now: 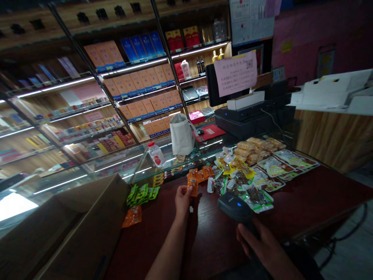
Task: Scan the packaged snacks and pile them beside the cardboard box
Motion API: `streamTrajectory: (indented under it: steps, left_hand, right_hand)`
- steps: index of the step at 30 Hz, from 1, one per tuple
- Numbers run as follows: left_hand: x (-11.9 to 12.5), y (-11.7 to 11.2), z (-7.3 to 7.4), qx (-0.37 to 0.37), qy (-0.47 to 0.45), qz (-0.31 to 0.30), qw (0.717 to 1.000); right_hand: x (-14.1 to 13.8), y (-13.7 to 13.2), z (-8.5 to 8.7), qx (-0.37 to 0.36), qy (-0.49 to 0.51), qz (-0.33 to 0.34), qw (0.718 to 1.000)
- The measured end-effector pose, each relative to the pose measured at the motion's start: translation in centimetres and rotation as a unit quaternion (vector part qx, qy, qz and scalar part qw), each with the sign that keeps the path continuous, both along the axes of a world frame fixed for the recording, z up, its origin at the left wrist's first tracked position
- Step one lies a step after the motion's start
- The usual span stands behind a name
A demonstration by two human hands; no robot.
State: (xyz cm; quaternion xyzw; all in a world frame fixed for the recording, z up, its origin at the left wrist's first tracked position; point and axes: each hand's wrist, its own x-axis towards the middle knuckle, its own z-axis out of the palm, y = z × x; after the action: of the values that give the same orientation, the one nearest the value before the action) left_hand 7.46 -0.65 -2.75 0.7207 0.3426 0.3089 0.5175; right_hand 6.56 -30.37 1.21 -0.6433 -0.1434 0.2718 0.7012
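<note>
Lit wooden shelves (134,68) rose behind the dark red wooden counter (303,202), stacked with rows of orange and blue boxes. A glass display case (115,165) ran along the counter's far edge, with small packs lined up inside it. On top of the case stood a plastic bottle (155,154) and a pale canvas tote bag (182,134); I could not see what the bag held. Farther along, a black monitor (212,87) carried a pink paper notice (236,74). At the counter's near left corner, a big cardboard box (74,233) blocked the lower left of my view, its inside hidden.

My left hand (183,201) was over the middle of the counter, its fingers narrowly pinching an orange snack packet (192,184) upright. More orange packets (204,173) lay just beyond my fingertips. Green packets (142,194) and a single orange packet (131,216) lay toward the cardboard box.

My right hand (262,245) was at the counter's near edge, curled around the grip of a black barcode scanner (235,208) with a small blue light glowing on top. The scanner's head sat just beside a spread of clear snack packets (233,182), with fried snacks in a heap (256,149) behind them.
</note>
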Motion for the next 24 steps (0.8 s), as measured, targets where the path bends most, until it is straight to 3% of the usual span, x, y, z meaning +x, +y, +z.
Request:
streamTrajectory:
  steps: [8,12,17,20,24]
  left_hand:
    - [-3.2,-1.8,-0.7,-0.147,-0.130,-0.048,0.979]
    - [-3.1,-1.4,-1.1,-0.187,-0.161,-0.055,0.968]
    - [-2.4,-0.8,-1.1,-0.187,-0.179,-0.040,0.965]
    - [-2.2,-0.6,-0.9,-0.170,-0.185,-0.021,0.968]
    - [-2.1,-0.7,-0.7,-0.191,-0.177,-0.001,0.966]
  right_hand:
    - [1.9,2.5,1.6,0.039,-0.036,0.009,0.999]
    - [4.0,3.3,4.3,0.123,-0.050,0.064,0.989]
    - [7.0,4.4,7.6,0.256,-0.031,0.171,0.951]
    - [7.7,5.6,6.5,0.242,-0.023,0.225,0.943]
    - [7.5,7.8,1.9,0.088,-0.088,0.277,0.953]
